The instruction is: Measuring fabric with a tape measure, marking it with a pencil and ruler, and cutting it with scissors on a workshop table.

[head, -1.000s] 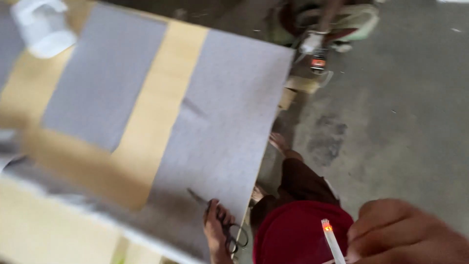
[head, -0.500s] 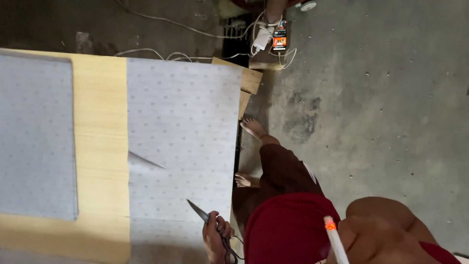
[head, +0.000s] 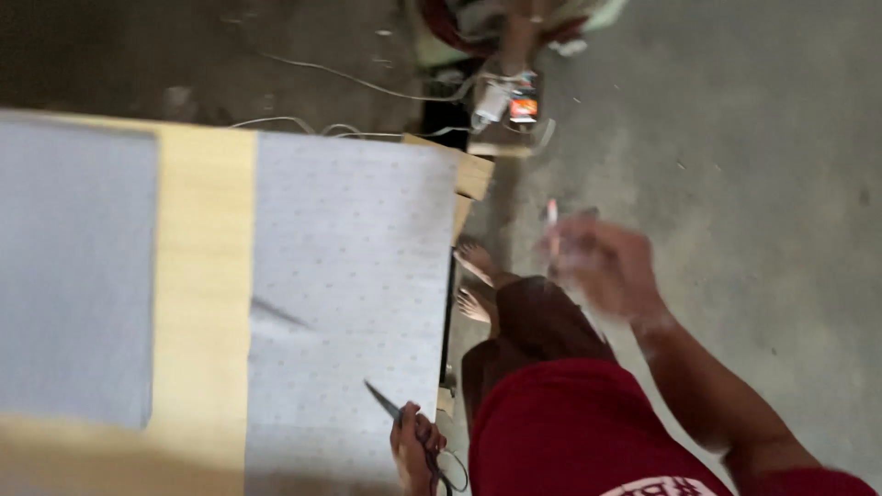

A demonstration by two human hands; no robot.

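My left hand (head: pixel 415 447) is closed on a pair of dark scissors (head: pixel 404 424) at the near edge of a grey dotted fabric sheet (head: pixel 349 266); the blades point up-left over the sheet. The sheet lies on a pale wooden table (head: pixel 204 276) and has a short slit (head: pixel 276 312) near its left edge. My right hand (head: pixel 602 266), blurred by motion, is out over the concrete floor and holds a thin white stick with an orange tip (head: pixel 551 219). My red shirt (head: pixel 570 432), brown trousers and bare feet (head: pixel 473 280) show between the hands.
A second grey sheet (head: pixel 73 276) covers the table's left part. Cables (head: pixel 349 87) and a small orange and white device (head: pixel 516 103) lie on the floor beyond the table. Grey concrete floor (head: pixel 753 184) stretches to the right.
My right hand has swung from the bottom right corner up and out over the floor, carrying the white stick. My left hand keeps the scissors at the sheet's edge.
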